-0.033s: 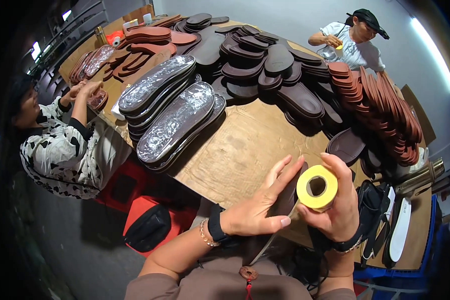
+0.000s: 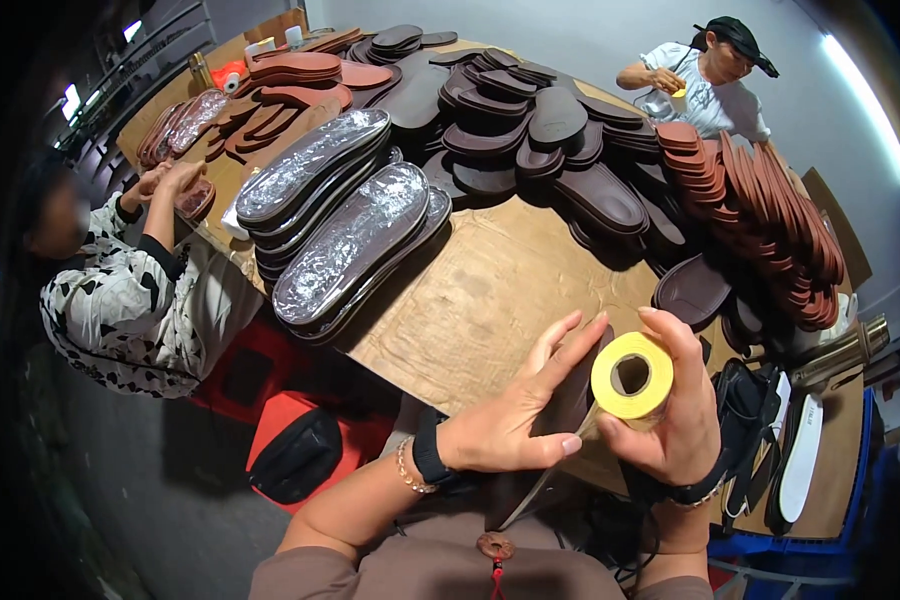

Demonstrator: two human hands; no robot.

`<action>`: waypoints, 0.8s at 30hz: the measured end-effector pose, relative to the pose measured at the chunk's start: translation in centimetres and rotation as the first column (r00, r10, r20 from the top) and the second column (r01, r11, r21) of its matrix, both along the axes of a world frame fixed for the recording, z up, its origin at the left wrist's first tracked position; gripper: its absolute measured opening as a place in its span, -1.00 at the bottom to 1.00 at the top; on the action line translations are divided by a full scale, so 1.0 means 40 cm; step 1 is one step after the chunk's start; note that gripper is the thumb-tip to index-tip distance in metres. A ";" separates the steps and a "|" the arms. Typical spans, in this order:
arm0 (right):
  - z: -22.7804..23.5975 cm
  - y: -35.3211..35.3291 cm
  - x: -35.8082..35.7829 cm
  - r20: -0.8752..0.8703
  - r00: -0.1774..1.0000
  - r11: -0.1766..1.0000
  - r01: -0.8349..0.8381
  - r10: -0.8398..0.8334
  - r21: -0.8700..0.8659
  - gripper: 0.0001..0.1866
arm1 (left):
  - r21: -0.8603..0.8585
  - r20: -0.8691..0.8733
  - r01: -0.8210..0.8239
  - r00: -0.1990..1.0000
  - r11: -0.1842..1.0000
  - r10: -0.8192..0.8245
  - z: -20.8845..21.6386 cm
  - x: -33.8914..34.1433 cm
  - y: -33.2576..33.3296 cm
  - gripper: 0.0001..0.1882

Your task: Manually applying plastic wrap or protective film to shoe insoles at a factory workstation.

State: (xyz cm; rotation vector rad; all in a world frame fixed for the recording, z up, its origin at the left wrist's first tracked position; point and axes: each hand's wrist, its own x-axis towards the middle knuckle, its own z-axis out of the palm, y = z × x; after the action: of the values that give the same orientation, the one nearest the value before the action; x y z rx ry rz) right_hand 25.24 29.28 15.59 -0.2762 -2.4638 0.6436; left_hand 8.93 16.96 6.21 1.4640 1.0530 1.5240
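Two hands at the near edge of the desk (image 2: 470,310). Yellow-ended roll (image 2: 632,406) is gripped in the right hand (image 2: 687,435), between thumb and fingers; left hand (image 2: 507,420) is spread, apparently against a dark insole (image 2: 574,395) beside it. By unclosed fingers, insole could be let slip; with grip loosened, roll could be dropped.

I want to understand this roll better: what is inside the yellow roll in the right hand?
Inside the yellow roll, a dark hollow core shows; nothing more can be made out. The right hand covers part of its side, so that cannot be seen.
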 end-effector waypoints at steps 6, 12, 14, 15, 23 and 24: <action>0.001 -0.002 0.015 -0.068 0.997 0.996 -0.031 0.036 0.081 -0.12 | -0.058 -0.060 -0.102 0.993 0.993 0.099 -0.009 -0.013 -0.037 0.19; -0.021 -0.017 -0.002 -0.155 0.984 0.987 0.106 -0.086 0.124 -0.18 | -0.108 -0.116 -0.117 0.988 0.987 0.104 -0.002 -0.015 -0.042 0.22; -0.026 -0.017 -0.009 -0.161 0.982 0.984 0.116 -0.094 0.136 -0.18 | -0.114 -0.133 -0.120 0.986 0.986 0.104 -0.003 -0.013 -0.043 0.24; -0.029 -0.018 -0.011 -0.165 0.981 0.981 0.124 -0.099 0.149 -0.18 | -0.110 -0.137 -0.120 0.985 0.987 0.104 -0.005 -0.012 -0.044 0.25; -0.030 -0.025 -0.013 -0.160 0.975 0.968 0.182 -0.155 0.171 -0.19 | -0.131 -0.152 -0.137 0.981 0.982 0.116 -0.009 -0.011 -0.043 0.31; -0.030 -0.025 -0.013 -0.155 0.975 0.968 0.184 -0.158 0.171 -0.20 | -0.118 -0.152 -0.136 0.981 0.984 0.117 -0.007 -0.011 -0.043 0.28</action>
State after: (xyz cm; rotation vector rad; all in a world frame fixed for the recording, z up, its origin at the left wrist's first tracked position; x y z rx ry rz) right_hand 24.70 28.29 14.39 -0.3535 -2.3137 0.3459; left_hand 8.50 15.24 5.94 1.4585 1.3288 1.4247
